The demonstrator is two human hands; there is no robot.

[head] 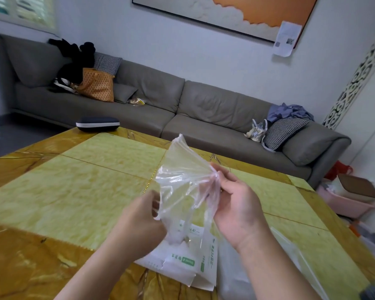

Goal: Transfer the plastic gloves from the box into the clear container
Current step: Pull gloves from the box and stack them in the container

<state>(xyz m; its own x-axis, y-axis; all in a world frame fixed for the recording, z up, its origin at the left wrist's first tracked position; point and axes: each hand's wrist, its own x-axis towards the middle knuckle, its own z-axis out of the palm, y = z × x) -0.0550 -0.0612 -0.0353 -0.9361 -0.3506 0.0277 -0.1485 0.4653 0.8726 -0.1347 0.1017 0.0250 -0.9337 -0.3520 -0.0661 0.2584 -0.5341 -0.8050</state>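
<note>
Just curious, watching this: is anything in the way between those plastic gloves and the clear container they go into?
Nothing visible. Both hands, left and right, hold the plastic gloves above the white box. The clear container lies just to the right on the table, mostly behind the right forearm.

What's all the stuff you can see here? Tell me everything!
plastic gloves: one bunch, clear, held up over the table
box: one, white with green print, on the table near edge, under the hands
clear container: one, see-through, on the table right of the box
table: one, yellow and amber
case: one, dark with white stripe, table's far edge
sofa: one, grey, by the wall
picture: one, orange and white, on the wall
left hand: one, grips the gloves
right hand: one, pinches the gloves
</note>
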